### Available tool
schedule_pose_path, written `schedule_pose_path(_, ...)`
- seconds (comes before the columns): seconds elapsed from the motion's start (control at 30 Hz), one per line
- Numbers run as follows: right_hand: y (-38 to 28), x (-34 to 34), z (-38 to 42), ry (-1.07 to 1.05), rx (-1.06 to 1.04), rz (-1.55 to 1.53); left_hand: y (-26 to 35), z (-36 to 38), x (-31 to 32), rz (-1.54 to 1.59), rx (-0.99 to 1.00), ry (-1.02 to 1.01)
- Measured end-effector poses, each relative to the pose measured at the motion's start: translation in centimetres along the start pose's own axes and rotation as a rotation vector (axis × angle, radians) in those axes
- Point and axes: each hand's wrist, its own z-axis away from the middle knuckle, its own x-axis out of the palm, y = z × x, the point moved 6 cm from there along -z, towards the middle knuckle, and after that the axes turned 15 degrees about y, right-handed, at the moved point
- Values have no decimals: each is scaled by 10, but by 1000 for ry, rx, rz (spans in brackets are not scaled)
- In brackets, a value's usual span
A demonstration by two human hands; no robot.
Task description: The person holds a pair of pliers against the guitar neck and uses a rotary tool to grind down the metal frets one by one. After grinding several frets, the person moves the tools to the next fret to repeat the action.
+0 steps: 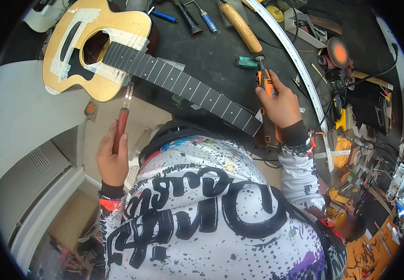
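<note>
My left hand (112,157) is closed around the reddish wooden handle of a hand tool (121,122), its slotted, fork-like metal tip pointing up near the guitar's edge. In my right hand (282,103) is an orange and black rotary tool (269,86), with a small round disc at its far end. That disc sits right beside a green block (246,62) on the dark bench. Between my hands stretches the neck of an acoustic guitar (101,89). Strips of masking tape cover parts of its pale top, around the sound hole and bridge.
A long white curved strip (300,63) runs along the bench right of my right hand. Beyond the neck lie a wooden handle (241,28), a hammer (190,18) and a blue-handled tool (208,21). Cluttered tools and cables fill the right side, near an orange round pad (338,52).
</note>
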Motion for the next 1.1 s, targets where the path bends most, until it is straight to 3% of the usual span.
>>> schedule_pose_path(0.33,4,-5,-4,21,-7,55,-11,-1,-1,40,77,66)
schedule_pose_path(0.5,8,-10,-5,28,8,62,-14,-3,-2,18,-41,6)
schedule_pose_path(0.7,-7,-11,-4,-15,-34,55,-12,-5,-1,37,68,70)
schedule_pose_path(0.8,0,-3,-6,-26,-31,63,-12,-3,-3,30,-12,33)
schedule_pose_path(1.1,-1,-13,-6,37,-15,76,-13,-2,-1,39,20,60)
